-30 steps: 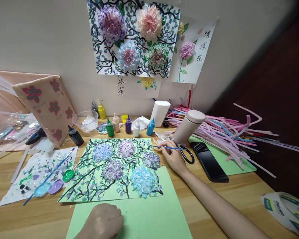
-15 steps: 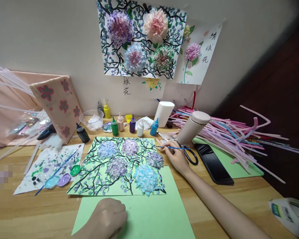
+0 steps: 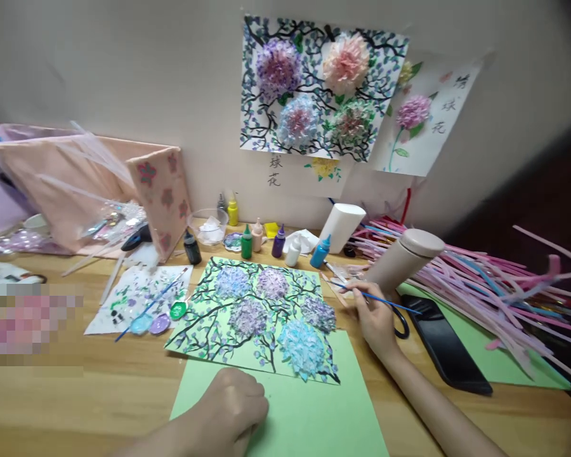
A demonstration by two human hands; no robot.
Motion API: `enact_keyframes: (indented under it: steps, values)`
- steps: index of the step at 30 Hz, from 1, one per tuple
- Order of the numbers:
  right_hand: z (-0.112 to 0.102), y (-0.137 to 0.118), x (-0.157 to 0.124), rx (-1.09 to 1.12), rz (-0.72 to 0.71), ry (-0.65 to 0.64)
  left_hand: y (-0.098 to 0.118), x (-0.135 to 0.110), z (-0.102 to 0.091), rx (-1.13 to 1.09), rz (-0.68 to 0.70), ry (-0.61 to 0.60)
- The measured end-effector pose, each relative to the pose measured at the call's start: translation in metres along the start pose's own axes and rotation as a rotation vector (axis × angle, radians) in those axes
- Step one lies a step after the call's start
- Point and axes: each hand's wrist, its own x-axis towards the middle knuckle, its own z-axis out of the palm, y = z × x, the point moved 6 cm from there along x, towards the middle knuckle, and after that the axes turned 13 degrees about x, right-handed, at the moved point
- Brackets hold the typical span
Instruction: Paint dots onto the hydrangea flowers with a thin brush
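Observation:
My right hand (image 3: 375, 320) pinches a thin blue paintbrush (image 3: 385, 300) beside the painting's right edge; the brush points left, its tip near that edge. On the green painting (image 3: 195, 336) are black branches, small leaves and several raised paper flowers, among them a light blue flower (image 3: 302, 348) and a purple flower (image 3: 318, 313). My left hand (image 3: 233, 403) rests in a loose fist on the plain green sheet (image 3: 323, 419) under the painting; its fingertips are hidden. Scissors (image 3: 401, 322) with black handles lie partly behind my right hand.
Paint bottles, including a blue bottle (image 3: 320, 251) and a green bottle (image 3: 246, 242), line the back. Left lies a paint-stained paper (image 3: 118, 298) with another brush (image 3: 147, 306). A tumbler (image 3: 404, 257), a phone (image 3: 445, 346) and pipe cleaners (image 3: 485, 285) are at right.
The view has turned left, so the scene sits further right. My right hand with the paintbrush has drawn a little right, away from the painting. My left fist stays on the green sheet.

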Motion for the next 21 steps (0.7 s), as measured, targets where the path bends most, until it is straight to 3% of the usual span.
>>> enact_keyframes:
  steps: [2, 5, 9, 12, 16, 21]
  values:
    - [0.010, -0.023, 0.000, 0.074, 0.000, -0.039, 0.000, -0.002, 0.006, 0.016, -0.007, -0.039]
    - [0.049, -0.073, 0.001, 0.180, 0.017, -0.234, -0.001, -0.003, 0.015, 0.080, 0.002, -0.124]
    - [0.138, -0.146, -0.002, 0.232, -0.004, -0.657, -0.001, -0.003, 0.021, 0.104, 0.018, -0.247]
    - [0.206, -0.180, -0.008, 0.291, -0.039, -0.860, 0.000, -0.001, 0.023, 0.093, 0.021, -0.332]
    - [0.271, -0.191, -0.018, 0.281, -0.090, -0.928, 0.005, -0.001, 0.025, 0.042, 0.086, -0.416]
    - [0.308, -0.182, -0.028, 0.197, -0.089, -0.981, 0.004, 0.000, 0.021, 0.050, 0.059, -0.451]
